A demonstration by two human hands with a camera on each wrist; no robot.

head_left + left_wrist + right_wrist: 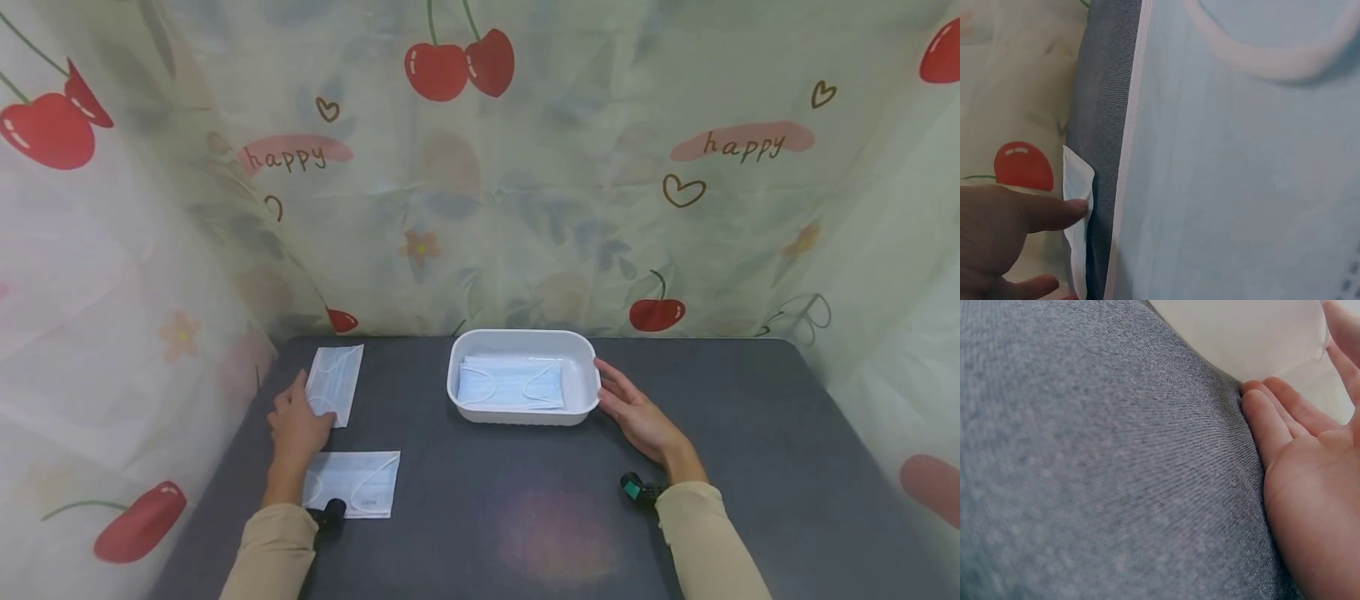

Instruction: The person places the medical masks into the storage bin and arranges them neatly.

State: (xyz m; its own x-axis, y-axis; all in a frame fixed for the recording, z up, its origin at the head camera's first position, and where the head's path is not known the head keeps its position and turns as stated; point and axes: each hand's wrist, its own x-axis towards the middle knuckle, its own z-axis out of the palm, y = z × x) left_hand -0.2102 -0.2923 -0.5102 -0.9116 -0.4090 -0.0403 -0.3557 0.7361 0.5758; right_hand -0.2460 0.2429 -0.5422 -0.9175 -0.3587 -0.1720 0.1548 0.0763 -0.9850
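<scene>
My left hand [296, 425] is at a pale blue face mask [339, 379] on the table's left side. The thumb [1063, 214] lies over that mask's edge, with the other fingers on its outer side, partly hidden. Nearer to me, below the left wrist, a second face mask [367, 483] lies flat; it fills much of the left wrist view. My right hand [641, 421] touches the right end of a white plastic tray [525, 418], its fingers [1266, 422] extended along the wall. Inside the tray, toward its left, lies a face mask [510, 383] with ear loops showing.
The dark grey table [465, 533] carries the tray near its back edge. Behind and at both sides hangs a printed curtain [510, 192] with cherries and lettering. Each wrist wears a small black camera, one near the closer mask.
</scene>
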